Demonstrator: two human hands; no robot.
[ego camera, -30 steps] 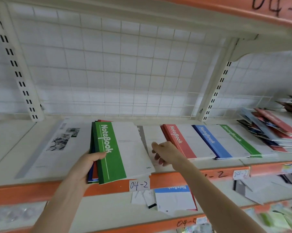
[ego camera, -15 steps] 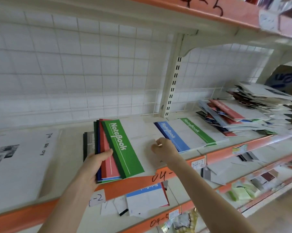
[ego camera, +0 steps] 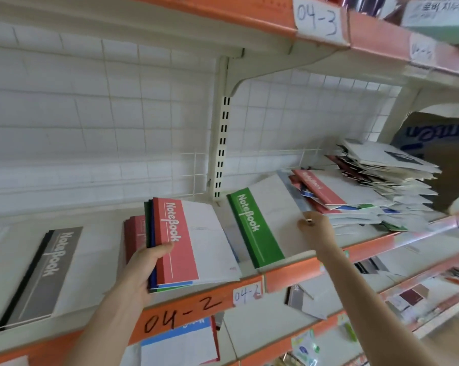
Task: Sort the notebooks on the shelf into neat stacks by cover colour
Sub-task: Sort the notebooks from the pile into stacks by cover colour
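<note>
Far to the left of the slotted upright point(ego camera: 221, 154), a grey-banded notebook point(ego camera: 48, 270) lies flat on the shelf point(ego camera: 289, 272), topping a thin dark stack. Nearer the upright, still on its left, a low red stack point(ego camera: 133, 233) sits behind the left hand point(ego camera: 141, 273). This hand grips a bundle of notebooks point(ego camera: 186, 244) at its near-left corner — thumb pressed flat across the top red band, the other fingers tucked underneath and hidden. Blue and green covers show at the bundle's edges, and it overhangs the shelf's front lip. Just right of the upright's foot lies a green-banded notebook point(ego camera: 254, 228), flat on a pale one. The right hand point(ego camera: 316, 228) is at that notebook's right edge, fingers bunched and curled inward — whether they pinch the cover, I cannot tell. Farther right of the upright, an untidy heap of notebooks point(ego camera: 376, 191) slumps in mixed colours.
</note>
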